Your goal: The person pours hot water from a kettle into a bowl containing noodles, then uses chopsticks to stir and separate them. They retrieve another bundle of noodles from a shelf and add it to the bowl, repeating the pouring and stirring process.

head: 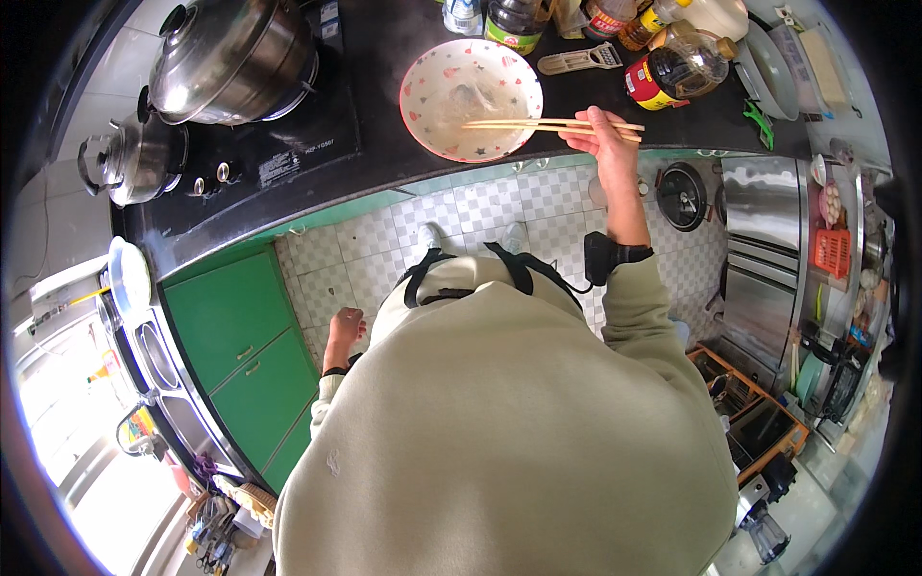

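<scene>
My right hand (603, 146) grips a pair of wooden chopsticks (536, 125) above the front edge of the black counter. Their tips reach into a large white bowl (418, 119) with a red rim and red and grey printed shapes. Cloudy liquid fills part of this bowl, with pale, thin strands near its middle; faint steam hangs about it. Low at my left side hangs my left hand (348, 325), away from the counter. Its fingers look loosely curled; the inside of the palm is hidden, and nothing shows in it.
A large steel pot (227, 65) and a steel kettle (137, 162) stand on the black stove at left. Right of the bowl are a grater (580, 60), a dark sauce bottle (677, 72) and green scissors (758, 124). Green cabinets (227, 317) run along the left.
</scene>
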Demonstrator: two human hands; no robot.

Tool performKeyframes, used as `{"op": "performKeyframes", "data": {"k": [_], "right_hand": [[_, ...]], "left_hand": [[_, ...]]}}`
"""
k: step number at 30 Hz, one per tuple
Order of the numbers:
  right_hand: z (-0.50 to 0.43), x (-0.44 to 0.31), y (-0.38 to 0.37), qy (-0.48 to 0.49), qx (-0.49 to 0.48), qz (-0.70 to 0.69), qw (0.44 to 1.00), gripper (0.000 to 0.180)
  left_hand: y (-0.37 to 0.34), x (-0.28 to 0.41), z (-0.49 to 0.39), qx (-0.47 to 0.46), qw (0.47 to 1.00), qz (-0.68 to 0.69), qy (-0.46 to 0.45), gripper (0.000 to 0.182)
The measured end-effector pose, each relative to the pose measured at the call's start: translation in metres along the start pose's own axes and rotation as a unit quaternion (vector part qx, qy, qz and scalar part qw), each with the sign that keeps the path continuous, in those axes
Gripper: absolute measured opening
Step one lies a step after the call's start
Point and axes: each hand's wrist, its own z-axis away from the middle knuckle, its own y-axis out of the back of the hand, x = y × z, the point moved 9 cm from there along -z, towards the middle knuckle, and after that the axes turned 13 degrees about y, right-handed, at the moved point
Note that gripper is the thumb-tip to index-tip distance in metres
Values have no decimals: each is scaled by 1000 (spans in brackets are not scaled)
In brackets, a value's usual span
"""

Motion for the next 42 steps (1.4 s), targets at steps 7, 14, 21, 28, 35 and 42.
{"op": "performKeyframes", "data": {"k": [7, 14, 21, 28, 35, 42], "right_hand": [[-4, -33, 16, 36, 33, -18, 999, 36], [-11, -6, -2, 13, 13, -23, 1000, 32], [-7, -12, -7, 35, 11, -17, 999, 31], [-12, 1, -3, 36, 51, 2, 998, 30], [-10, -10, 4, -1, 20, -5, 1000, 34], [3, -53, 47, 60, 77, 58, 994, 31]], "left_hand": [[-4, -17, -26, -4, 999, -23, -44, 28], [-8, -15, -21, -15, 999, -33, -14, 28], [-9, -17, -19, -18, 996, -37, -83, 28], [-7, -18, 1, 16, 1000, -7, -3, 29], [-13, -18, -8, -16, 997, -3, -72, 28], [-17, -20, 2, -7, 1000, -11, -23, 28]]}}
